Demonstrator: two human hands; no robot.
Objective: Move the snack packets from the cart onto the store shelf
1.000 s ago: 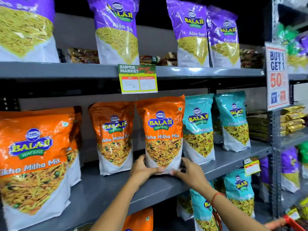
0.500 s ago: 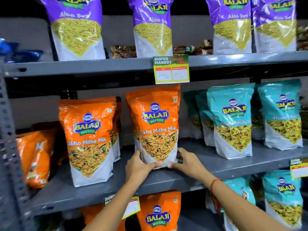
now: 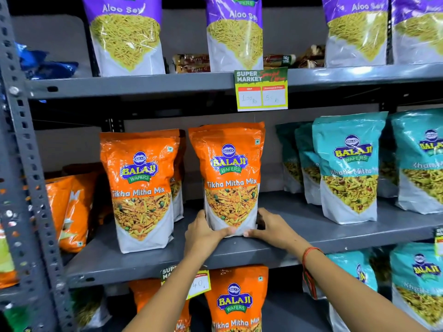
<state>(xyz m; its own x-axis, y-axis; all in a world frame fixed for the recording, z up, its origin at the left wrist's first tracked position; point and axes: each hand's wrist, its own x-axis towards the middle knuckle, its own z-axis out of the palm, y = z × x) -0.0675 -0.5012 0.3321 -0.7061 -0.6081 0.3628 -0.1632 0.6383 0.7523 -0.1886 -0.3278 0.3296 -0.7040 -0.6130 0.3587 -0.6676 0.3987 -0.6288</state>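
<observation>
Upright at frame centre: orange packet (image 3: 230, 178) on middle shelf (image 3: 311, 226), base clamped between left hand (image 3: 203, 232) and right hand (image 3: 273, 227).

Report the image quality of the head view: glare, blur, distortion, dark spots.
Head view: the held orange packet is sharp, with glare on its glossy top; wide-angle bending tilts the left shelf upright; the left edge is smeared; the price tag handwriting is faint; the recess under the upper shelf is dark.

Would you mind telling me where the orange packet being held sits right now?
The orange packet stands upright mid-frame on the middle shelf, left hand and right hand gripping its base.
</observation>
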